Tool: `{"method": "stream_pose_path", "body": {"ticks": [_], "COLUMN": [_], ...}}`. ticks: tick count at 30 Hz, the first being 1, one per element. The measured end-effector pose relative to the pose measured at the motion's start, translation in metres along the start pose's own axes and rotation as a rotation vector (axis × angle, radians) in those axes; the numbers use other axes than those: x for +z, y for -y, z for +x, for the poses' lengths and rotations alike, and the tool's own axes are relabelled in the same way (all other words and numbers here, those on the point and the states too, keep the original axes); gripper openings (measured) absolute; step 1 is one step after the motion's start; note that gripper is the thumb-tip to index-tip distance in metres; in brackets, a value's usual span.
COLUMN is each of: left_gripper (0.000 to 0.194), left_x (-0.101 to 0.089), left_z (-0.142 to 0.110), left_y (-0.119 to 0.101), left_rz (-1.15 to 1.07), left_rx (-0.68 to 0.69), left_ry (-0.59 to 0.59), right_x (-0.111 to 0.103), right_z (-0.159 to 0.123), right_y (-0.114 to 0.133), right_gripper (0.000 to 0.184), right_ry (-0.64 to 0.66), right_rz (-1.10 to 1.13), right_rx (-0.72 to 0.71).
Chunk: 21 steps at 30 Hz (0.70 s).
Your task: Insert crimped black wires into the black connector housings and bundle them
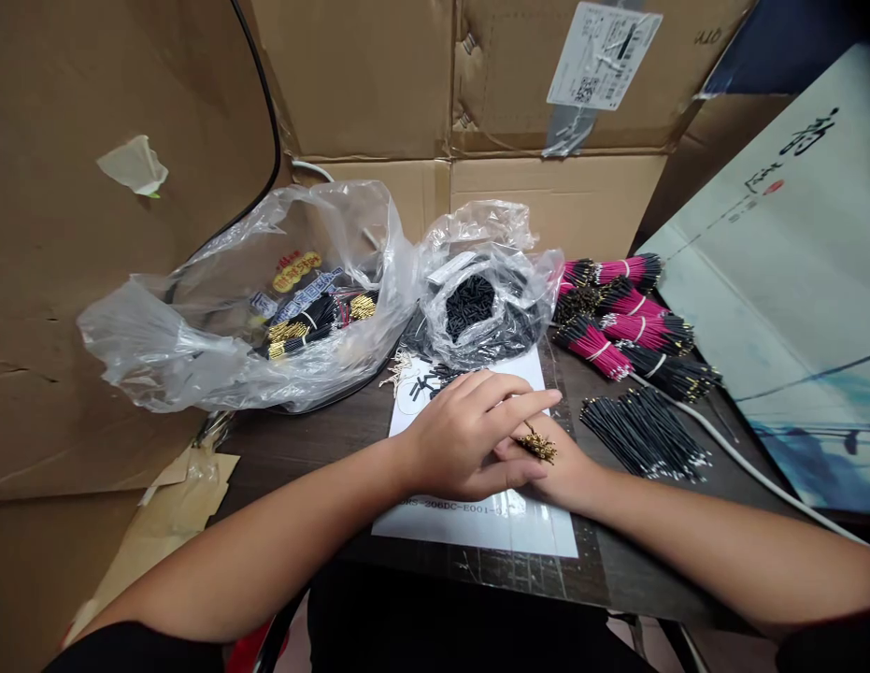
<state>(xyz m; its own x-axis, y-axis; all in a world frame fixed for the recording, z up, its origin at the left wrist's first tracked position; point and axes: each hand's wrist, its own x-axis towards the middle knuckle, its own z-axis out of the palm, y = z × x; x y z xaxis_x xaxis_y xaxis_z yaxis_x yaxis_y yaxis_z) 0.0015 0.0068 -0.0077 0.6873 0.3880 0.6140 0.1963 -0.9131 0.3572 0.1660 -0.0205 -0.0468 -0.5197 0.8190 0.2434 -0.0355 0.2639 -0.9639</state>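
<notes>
On the table over the white printed sheet [469, 533], my left hand [469, 435] lies across my right hand [550, 458]. A bundle of wires with brass-coloured terminal ends [537, 443] sticks out between the thumb and index finger of my left hand, which is closed around it. The rest of the bundle is hidden. The fingers of my right hand are behind the left one, so their grip does not show. Short black sleeves [424, 385] lie loose on the sheet just beyond my hands, next to some pale thin strands [399, 372].
A clear bag [469, 341] full of black sleeves stands behind my hands. A larger plastic bag [196, 360] at left contains wire bundles. Pink and black wire bundles [637, 327] and loose black wires [641, 435] lie at right, beside a white cable [749, 453]. Cardboard [364, 84] walls the back.
</notes>
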Motion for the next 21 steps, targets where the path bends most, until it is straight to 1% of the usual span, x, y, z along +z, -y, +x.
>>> {"method": "stream_pose_path", "body": {"ticks": [2,4,6,10,16,19,21], "left_gripper": [0.062,0.062,0.063,0.066,0.066,0.064,0.062], "left_x": [-0.0008,-0.0009,-0.0004,0.0010,0.0017,0.0012,0.0003], "left_z": [0.0003,0.0005,0.0003,-0.0009,-0.0016,-0.0011,-0.0010], "left_y": [0.0000,-0.0001,0.0000,0.0016,0.0038,0.0035,0.0036], "left_rz": [0.002,0.008,0.008,-0.001,0.005,0.033,0.048], "left_rx": [0.010,0.013,0.017,0.023,0.050,0.043,0.036], "left_ry": [0.028,0.058,0.059,0.011,-0.001,0.066,0.120], "right_x": [0.0000,0.0007,0.0016,0.0015,-0.0005,-0.0001,-0.0001], "right_z": [0.0005,0.0000,-0.0014,-0.0048,-0.0045,-0.0032,-0.0029], "right_y": [0.0003,-0.0005,-0.0020,-0.0053,-0.0019,0.0015,0.0024], "right_gripper": [0.028,0.022,0.024,0.027,0.027,0.034,0.036], "right_ry": [0.015,0.003,-0.014,-0.020,-0.027,-0.031,-0.034], "right_rz": [-0.023,-0.061,-0.081,-0.027,-0.087,-0.109,-0.129], "right_rx": [-0.057,-0.081,-0.055,0.009,-0.006,-0.035,-0.028]}}
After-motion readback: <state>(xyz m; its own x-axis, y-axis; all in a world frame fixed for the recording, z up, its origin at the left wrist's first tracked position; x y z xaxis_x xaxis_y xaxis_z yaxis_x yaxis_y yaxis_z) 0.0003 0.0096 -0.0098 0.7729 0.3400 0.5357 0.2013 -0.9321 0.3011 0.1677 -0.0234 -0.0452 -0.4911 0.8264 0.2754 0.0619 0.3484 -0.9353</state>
